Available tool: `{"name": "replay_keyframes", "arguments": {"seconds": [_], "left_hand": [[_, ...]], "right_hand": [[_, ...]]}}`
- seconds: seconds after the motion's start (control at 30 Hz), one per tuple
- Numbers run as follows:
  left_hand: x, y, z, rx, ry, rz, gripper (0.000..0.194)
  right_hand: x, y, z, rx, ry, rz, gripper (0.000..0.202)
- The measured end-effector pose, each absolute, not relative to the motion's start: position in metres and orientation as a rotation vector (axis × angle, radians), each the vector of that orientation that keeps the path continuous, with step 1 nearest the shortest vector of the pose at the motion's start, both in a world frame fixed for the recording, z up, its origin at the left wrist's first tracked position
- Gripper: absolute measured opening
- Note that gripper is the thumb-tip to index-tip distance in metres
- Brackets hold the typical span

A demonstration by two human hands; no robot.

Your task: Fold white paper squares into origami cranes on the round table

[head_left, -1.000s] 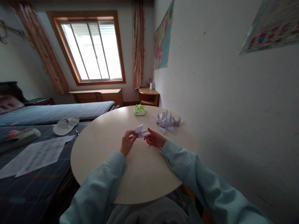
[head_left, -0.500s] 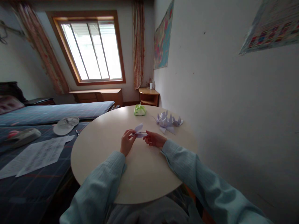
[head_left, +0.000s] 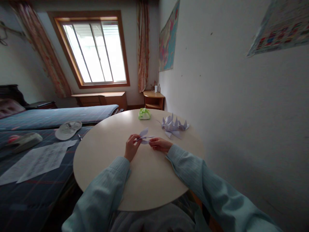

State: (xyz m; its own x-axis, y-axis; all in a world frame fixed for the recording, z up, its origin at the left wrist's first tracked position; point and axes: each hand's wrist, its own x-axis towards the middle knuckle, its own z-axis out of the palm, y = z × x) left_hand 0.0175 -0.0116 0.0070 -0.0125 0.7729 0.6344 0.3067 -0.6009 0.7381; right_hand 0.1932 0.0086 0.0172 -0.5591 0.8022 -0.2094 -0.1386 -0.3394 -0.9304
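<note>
Above the round table, my left hand [head_left: 132,145] pinches a pale lilac origami crane [head_left: 144,132] at its left end. One wing points up and away, and a thin point sticks out to the right. My right hand [head_left: 160,144] is closed, thumb and fingertips together on the edge of the crane's nearer wing. Part of that wing is hidden behind the fingers. Beyond my right hand lies a cluster of several folded paper cranes [head_left: 171,124] in the same pale paper, some overlapping.
The cream round table [head_left: 101,161] meets the white wall on the right. A green-and-white tissue pack [head_left: 144,114] sits at its far edge. To the left, a bed [head_left: 60,183] holds printed sheets [head_left: 43,159], a white cap [head_left: 68,130] and a pen [head_left: 79,137].
My right hand has turned slightly, and its fingers have closed on the crane's near wing, uncovering the thin point at right. My left hand stays in place.
</note>
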Motion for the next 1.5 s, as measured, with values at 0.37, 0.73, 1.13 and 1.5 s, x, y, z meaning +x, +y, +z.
{"name": "replay_keyframes", "arguments": {"seconds": [0.37,0.73,1.13,1.5], "left_hand": [[0.017,0.000,-0.001,1.540,1.109,1.432,0.027],[0.020,-0.012,0.008,1.419,1.030,1.279,0.040],[0.020,-0.010,0.006,1.301,1.038,1.318,0.035],[0.019,-0.011,0.008,1.189,1.018,1.188,0.031]], "right_hand": [[0.194,0.014,0.014,-0.889,-1.218,1.783,0.024],[0.191,0.009,0.020,-0.876,-1.386,1.573,0.030],[0.186,0.014,0.009,-0.856,-1.772,1.092,0.027],[0.188,0.009,0.015,-0.921,-1.744,0.635,0.007]]}}
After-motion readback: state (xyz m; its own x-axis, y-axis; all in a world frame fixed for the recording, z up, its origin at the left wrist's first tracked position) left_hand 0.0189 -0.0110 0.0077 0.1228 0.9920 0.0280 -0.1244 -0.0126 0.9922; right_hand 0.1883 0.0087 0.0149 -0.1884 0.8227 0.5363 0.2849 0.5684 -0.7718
